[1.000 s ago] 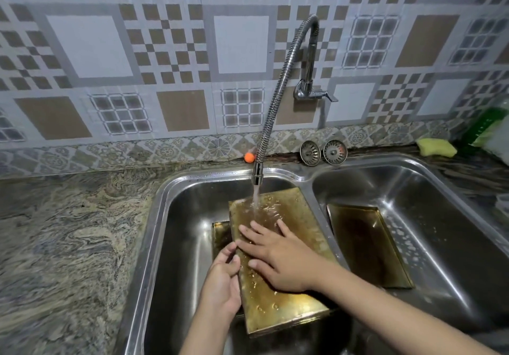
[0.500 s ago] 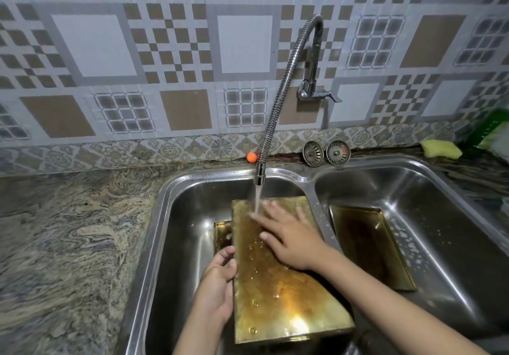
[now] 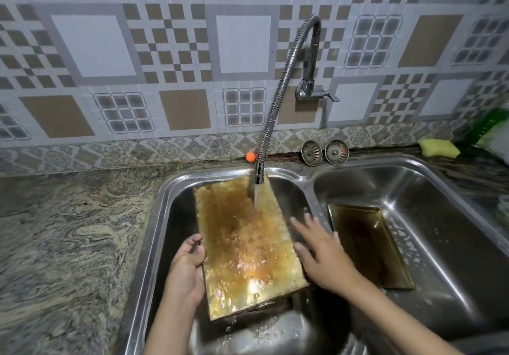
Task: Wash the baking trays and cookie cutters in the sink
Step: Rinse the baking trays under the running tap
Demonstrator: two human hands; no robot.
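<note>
The double sink (image 3: pixel 308 178) is set into the mottled stone counter (image 3: pixel 68 244), and in its left basin a golden baking tray (image 3: pixel 242 244) is propped at a slant, underside up, with its long axis running from about 11 o'clock at the far rim down to 5 o'clock at the near, lower end. The flexible tap (image 3: pixel 278 101) hangs over the tray's far end and its stream lands on the upper part of the metal, so water sheets down toward the person. A second baking tray (image 3: pixel 369 244) lies open side up on the floor of the right basin, well apart from both hands. The left hand (image 3: pixel 187 269) grips the tray's left long edge, thumb on top and the other fingers curled under it. The right hand (image 3: pixel 319 247) hovers just beside the tray's right long edge, at 3 o'clock from the wet face, its fingers (image 3: pixel 300 225) spread and straight, holding nothing; whether its fingertips touch the edge I cannot tell, as it is blurred. So the surface to be rubbed lies toward 9 o'clock from the right hand, which is the free one and, in my judgement, the one to sweep back across. A yellow sponge (image 3: pixel 438 147) sits far off at 2 o'clock. No cookie cutters can be made out.
</note>
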